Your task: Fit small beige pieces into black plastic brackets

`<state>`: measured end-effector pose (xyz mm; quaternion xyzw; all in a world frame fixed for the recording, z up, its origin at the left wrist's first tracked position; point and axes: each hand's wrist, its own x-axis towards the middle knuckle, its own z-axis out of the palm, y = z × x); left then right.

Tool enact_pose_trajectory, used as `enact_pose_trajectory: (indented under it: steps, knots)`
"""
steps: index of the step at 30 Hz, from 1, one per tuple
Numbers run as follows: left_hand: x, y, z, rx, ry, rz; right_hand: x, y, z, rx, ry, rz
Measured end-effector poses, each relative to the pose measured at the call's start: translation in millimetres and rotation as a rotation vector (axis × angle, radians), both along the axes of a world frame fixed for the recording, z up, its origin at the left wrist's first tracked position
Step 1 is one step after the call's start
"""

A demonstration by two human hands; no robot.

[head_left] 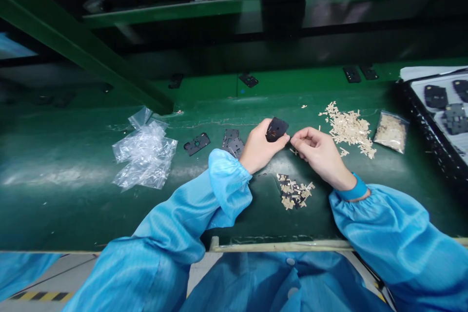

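My left hand [260,146] grips a black plate [277,129] between thumb and fingers, tilted up over the green table. Just right of it, my right hand [317,150] has its thumb and forefinger pinched together close to my left thumb; whatever they pinch is too small to make out. Beneath the hands lies a small heap of beige and black pieces [294,191]. A larger pile of beige pieces [349,129] spreads beyond my right hand. Black plates [233,142] rest beside my left wrist, partly covered by the sleeve.
Clear plastic bags [145,153] lie at left, near another black plate [197,144]. A filled bag [391,131] sits right of the beige pile, beside a black tray [427,129] holding black parts. More plates [249,80] lie along the back. A green post [120,73] slants at left.
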<state>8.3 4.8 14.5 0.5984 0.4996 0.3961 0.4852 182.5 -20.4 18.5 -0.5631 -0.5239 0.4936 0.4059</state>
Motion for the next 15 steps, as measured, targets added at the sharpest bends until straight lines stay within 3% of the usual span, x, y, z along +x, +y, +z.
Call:
enact_pose_trajectory:
  steps: [4,7,15]
  knots:
    - [2.3,1.9,-1.8,-0.179,-0.155,-0.031,0.5,1.1,0.0,0.009,0.021,-0.058]
    - [2.5,6.0,-5.3,-0.309,-0.349,0.023,2.4,1.9,0.1,0.041,-0.012,-0.117]
    - [-1.8,7.7,-6.7,-0.103,-0.217,0.093,1.9,-1.2,-8.9,0.110,-0.109,-0.084]
